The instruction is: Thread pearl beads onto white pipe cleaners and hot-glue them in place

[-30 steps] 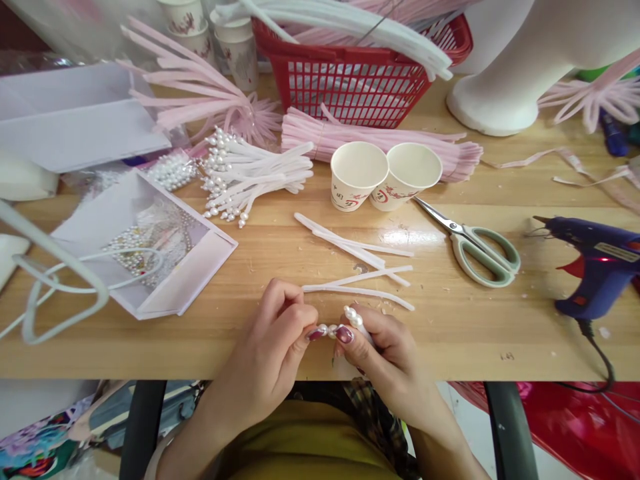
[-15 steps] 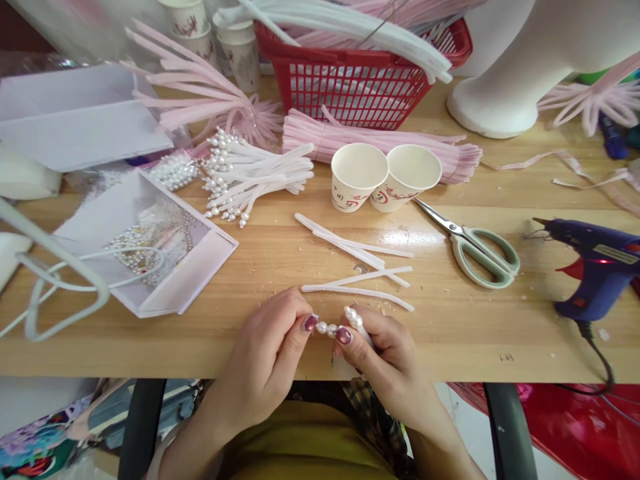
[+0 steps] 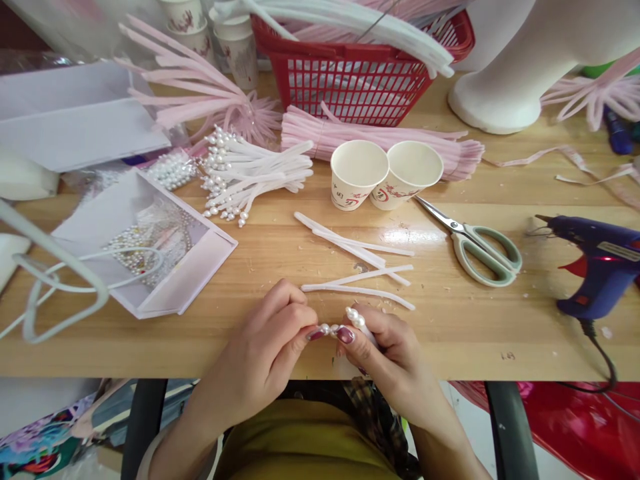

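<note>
- Head view, lower centre: left hand [image 3: 267,350] and right hand [image 3: 390,350] angled inward, fingers [image 3: 300,342] pinched closed on round white pearly beads [image 3: 325,329].
- Mid-frame: brown wooden table [image 3: 263,257].
- Top: red plastic basket [image 3: 345,52].

Soft light, glare on tabletop [image 3: 407,236], stretched edges

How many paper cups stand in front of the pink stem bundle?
2: the left paper cup, and the right paper cup close beside it, near the scissors. More could be hidden, nested underneath.
</note>
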`<state>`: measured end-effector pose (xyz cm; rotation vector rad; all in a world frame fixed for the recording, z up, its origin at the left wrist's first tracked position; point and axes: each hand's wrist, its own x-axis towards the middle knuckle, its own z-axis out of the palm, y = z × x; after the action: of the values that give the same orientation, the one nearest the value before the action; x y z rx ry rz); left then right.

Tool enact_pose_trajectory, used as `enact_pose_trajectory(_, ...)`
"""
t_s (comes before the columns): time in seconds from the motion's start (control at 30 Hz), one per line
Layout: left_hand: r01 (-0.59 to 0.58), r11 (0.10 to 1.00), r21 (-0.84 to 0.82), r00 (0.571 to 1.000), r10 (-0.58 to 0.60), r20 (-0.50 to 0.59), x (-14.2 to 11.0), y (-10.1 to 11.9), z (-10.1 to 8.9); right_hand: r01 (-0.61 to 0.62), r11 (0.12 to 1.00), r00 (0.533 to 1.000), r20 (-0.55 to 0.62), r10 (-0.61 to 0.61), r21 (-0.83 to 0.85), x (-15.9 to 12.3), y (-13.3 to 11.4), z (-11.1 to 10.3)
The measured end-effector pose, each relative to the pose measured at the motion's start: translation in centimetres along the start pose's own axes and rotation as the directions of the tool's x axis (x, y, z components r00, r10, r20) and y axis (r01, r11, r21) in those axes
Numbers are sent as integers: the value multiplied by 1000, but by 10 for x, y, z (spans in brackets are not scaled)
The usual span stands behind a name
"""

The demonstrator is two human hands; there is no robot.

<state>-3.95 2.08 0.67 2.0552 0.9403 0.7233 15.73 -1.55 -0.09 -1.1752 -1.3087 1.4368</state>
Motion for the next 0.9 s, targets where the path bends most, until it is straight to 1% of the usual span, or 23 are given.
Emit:
enact_pose_trajectory(0.07,-39,999,-28,999,38,-31,-1,-3,-1,7,1000,1000,11,-7,-14,0,-1,0)
enact_pose_trajectory(0.13,-49,996,-71,996,44,-73,-1,-5,-3,10,1000,1000,16,-9,-20,0,-1,0)
enact_pose_trajectory(0.2,-4,995,-99,996,-5,-94,-2,-5,-3,6,1000,1000,6,-6,-16,-1,-1,0)
enact_pose_trajectory(0.3,89,990,-107,992,-98,-85,-2,-2,-1,8,1000,1000,-7,-8,-25,-2,-1,0)
enact_pose_trajectory(0.37,102,989,-103,991,-111,-81,-1,0,2,13,999,1000,-10,-13,-37,-2,-1,0)
enact_pose_trajectory(0.5,56,993,-108,995,-64,-81,0,1,5,19,999,1000,-12,-19,-39,-2,-2,0)
enact_pose_trajectory(0.73,-16,994,-107,997,8,-73,-1,-2,2,-3,999,1000,3,3,-36,-1,-1,0)
enact_pose_trajectory(0.8,-27,991,-129,996,17,-82,-1,-5,2,1,1000,1000,8,-1,-30,-2,-1,0)
enact_pose_trajectory(0.9,-82,982,-169,991,64,-114,0,-9,2,-1,1000,1000,12,1,-10,-2,-2,0)
